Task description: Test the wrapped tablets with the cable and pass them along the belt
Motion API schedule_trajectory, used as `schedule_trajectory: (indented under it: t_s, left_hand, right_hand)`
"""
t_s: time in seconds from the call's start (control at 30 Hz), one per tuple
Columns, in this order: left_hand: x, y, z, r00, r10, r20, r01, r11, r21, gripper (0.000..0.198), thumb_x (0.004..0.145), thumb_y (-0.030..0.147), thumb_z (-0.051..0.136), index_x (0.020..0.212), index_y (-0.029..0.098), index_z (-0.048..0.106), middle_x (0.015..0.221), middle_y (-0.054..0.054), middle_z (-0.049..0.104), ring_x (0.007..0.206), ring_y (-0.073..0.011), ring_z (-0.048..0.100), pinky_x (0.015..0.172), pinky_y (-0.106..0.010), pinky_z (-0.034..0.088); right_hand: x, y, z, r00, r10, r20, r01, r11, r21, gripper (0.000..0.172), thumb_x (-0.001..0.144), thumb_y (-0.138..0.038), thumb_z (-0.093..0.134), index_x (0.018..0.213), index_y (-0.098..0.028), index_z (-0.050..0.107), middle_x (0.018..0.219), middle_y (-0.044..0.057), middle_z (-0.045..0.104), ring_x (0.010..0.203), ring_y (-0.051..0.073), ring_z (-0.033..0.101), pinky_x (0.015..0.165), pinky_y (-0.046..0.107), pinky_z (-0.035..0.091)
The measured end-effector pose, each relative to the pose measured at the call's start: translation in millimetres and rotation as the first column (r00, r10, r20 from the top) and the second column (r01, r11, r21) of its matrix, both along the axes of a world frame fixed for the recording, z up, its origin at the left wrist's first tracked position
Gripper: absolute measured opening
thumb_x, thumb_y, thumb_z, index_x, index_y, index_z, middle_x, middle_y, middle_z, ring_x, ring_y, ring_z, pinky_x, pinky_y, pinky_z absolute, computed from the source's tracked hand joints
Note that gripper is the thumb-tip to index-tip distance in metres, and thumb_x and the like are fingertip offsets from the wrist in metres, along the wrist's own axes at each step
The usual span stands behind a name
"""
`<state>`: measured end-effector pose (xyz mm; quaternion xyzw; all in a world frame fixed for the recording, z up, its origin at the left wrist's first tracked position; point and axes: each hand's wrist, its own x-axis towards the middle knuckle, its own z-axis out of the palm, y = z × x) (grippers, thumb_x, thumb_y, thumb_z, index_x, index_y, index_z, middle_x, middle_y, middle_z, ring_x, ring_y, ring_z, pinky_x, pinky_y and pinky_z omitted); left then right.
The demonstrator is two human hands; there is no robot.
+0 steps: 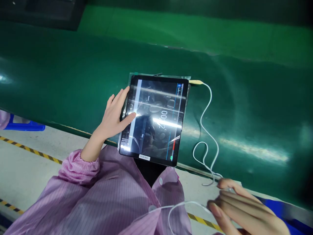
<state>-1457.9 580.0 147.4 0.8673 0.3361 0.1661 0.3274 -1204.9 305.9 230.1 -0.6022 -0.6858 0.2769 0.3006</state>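
Observation:
A black tablet (156, 130) with a lit screen lies near the front edge of the green table, its lower corner jutting past that edge. Clear film sticks out around its border. My left hand (111, 114) grips the tablet's left side, thumb over the screen and fingers along the edge. A yellow plug (195, 82) sits at the tablet's upper right corner. From it a white cable (207, 132) loops down the table to my right hand (242, 207), whose fingers are closed on the cable at the lower right, slightly blurred. More white cord runs leftward across my shirt.
The green table (256, 98) spans the view, with a dark box-like object (41, 13) at the far left. Blue plastic parts (26, 124) show beyond the near edge at left and lower right. Yellow-black tape (29, 149) marks the pale floor.

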Motion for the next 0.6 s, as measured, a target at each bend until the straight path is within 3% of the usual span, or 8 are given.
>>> schedule_trajectory:
  t_s: [0.13,0.2,0.3,0.4,0.47,0.53,0.6]
  left_hand:
    - [1,-1,-1.8,1.0,0.028,0.0,-0.028,1.0,-0.004,0.083,0.101,0.069,0.042,0.166,0.032,0.006,0.172,-0.013,0.026,0.16,-0.0338,0.022,0.129,-0.06,0.009]
    - [0,-1,-2.6,1.0,0.016,0.021,-0.015,1.0,-0.021,0.079,0.104,0.066,0.037,0.166,0.031,0.005,0.172,-0.013,0.025,0.16,-0.0328,0.022,0.129,-0.06,0.008]
    - [-3,-3,-3.3,0.999,0.011,0.044,-0.01,0.999,-0.033,0.077,0.106,0.063,0.035,0.166,0.029,0.003,0.172,-0.015,0.023,0.16,-0.031,0.023,0.13,-0.058,0.007]
    - [-6,-12,-2.4,1.0,0.018,0.026,-0.017,1.0,-0.021,0.082,0.105,0.061,0.039,0.166,0.025,-0.001,0.172,-0.019,0.02,0.16,-0.0325,0.022,0.13,-0.06,0.008]
    - [-10,-22,-0.1,1.0,0.01,-0.002,-0.01,1.0,-0.005,0.083,0.105,0.06,0.04,0.166,0.024,-0.004,0.172,-0.02,0.02,0.16,-0.0344,0.022,0.13,-0.062,0.01]
    - [-16,-36,3.4,0.999,-0.004,-0.038,0.005,1.0,0.01,0.086,0.104,0.059,0.043,0.166,0.025,-0.007,0.172,-0.02,0.02,0.16,-0.0358,0.022,0.129,-0.064,0.013]
    - [-24,-51,7.0,0.997,-0.017,-0.074,0.018,1.0,0.017,0.093,0.102,0.057,0.049,0.165,0.026,-0.011,0.172,-0.021,0.019,0.159,-0.0369,0.023,0.129,-0.065,0.016]
  right_hand:
    - [1,9,-6.1,0.997,0.024,0.068,-0.023,1.0,-0.021,0.018,0.101,-0.021,0.052,0.088,-0.026,0.063,0.072,-0.004,0.073,0.053,0.016,0.068,0.075,0.037,0.062]
    - [4,15,-5.0,0.995,-0.014,0.102,0.014,1.0,-0.001,0.017,0.103,-0.027,0.053,0.098,-0.026,0.069,0.087,-0.001,0.08,0.069,0.02,0.077,0.075,0.035,0.065]
    - [16,37,-3.2,0.976,-0.123,0.177,0.117,0.992,0.044,0.021,0.104,-0.034,0.054,0.096,-0.027,0.072,0.089,-0.001,0.08,0.074,0.019,0.078,0.069,0.029,0.064]
    - [33,88,-14.7,0.92,-0.269,0.286,0.233,0.96,0.154,0.024,0.104,-0.036,0.054,0.1,-0.023,0.073,0.097,0.004,0.08,0.084,0.021,0.077,0.07,0.03,0.062]
    - [47,132,-32.1,0.879,-0.336,0.337,0.255,0.931,0.262,0.028,0.103,-0.034,0.052,0.115,-0.018,0.071,0.118,0.012,0.076,0.105,0.027,0.074,0.082,0.036,0.061]
    - [61,173,-52.7,0.883,-0.302,0.36,0.188,0.929,0.318,0.035,0.103,-0.03,0.048,0.125,-0.013,0.068,0.126,0.017,0.073,0.115,0.031,0.07,0.095,0.046,0.058]
    - [73,203,-70.5,0.893,-0.238,0.382,0.111,0.939,0.324,0.034,0.103,-0.027,0.045,0.122,-0.014,0.069,0.121,0.017,0.074,0.112,0.032,0.07,0.098,0.05,0.055]
